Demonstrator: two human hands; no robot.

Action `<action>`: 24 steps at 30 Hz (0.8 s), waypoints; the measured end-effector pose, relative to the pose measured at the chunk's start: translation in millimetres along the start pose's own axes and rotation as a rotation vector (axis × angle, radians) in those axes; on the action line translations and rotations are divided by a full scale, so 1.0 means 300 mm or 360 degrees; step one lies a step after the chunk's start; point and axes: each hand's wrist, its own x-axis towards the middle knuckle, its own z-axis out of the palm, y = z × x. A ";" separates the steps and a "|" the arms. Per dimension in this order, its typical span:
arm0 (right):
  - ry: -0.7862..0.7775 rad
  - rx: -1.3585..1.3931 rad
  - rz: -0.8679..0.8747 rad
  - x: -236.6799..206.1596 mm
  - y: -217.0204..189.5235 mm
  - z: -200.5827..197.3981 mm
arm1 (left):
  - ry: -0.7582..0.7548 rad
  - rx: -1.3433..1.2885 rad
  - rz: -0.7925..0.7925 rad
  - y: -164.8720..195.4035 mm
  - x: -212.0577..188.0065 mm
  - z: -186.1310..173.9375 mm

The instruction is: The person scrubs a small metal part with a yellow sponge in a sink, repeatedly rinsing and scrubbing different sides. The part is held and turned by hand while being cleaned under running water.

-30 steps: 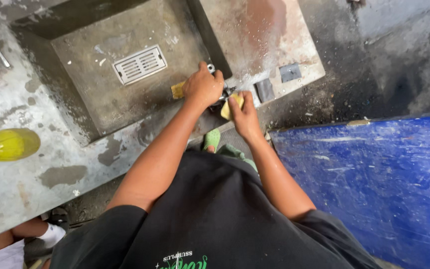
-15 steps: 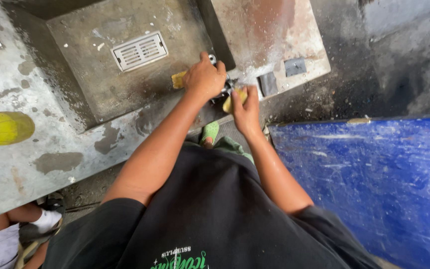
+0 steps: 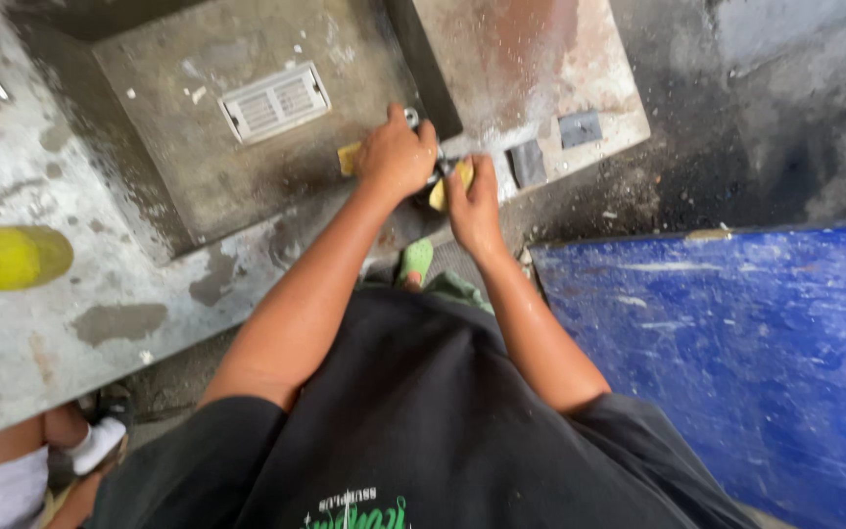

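My left hand (image 3: 396, 155) is closed over a small dark metal part at the front edge of a sunken concrete basin (image 3: 198, 186). A yellow sponge (image 3: 349, 158) pokes out from under that hand. My right hand (image 3: 472, 201) presses a second yellow sponge piece (image 3: 440, 192) against the same part from the right. The part itself is mostly hidden by both hands; only a bit of shiny metal (image 3: 411, 117) shows above the left fingers.
A white drain grate (image 3: 276, 101) lies in the basin floor. A yellow-green bottle (image 3: 10, 257) lies on the concrete slab at left. A blue scratched surface (image 3: 736, 353) fills the right. Two small grey blocks (image 3: 552, 145) rest on the reddish slab. Another person's leg and white shoe (image 3: 70, 451) are at bottom left.
The camera view has shifted slightly downward and the hands have stayed together on the part, with small scrubbing shifts only.
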 end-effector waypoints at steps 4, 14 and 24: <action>-0.0101 0.0128 0.0347 -0.019 -0.017 -0.008 | -0.0007 0.0029 0.0011 -0.003 -0.001 -0.012; -0.0218 0.0325 0.0459 0.007 -0.044 -0.018 | -0.0048 0.0022 -0.0016 -0.010 -0.003 -0.026; -0.0368 0.0387 0.0639 0.016 -0.046 -0.053 | -0.0026 -0.0005 0.0056 -0.009 0.004 -0.011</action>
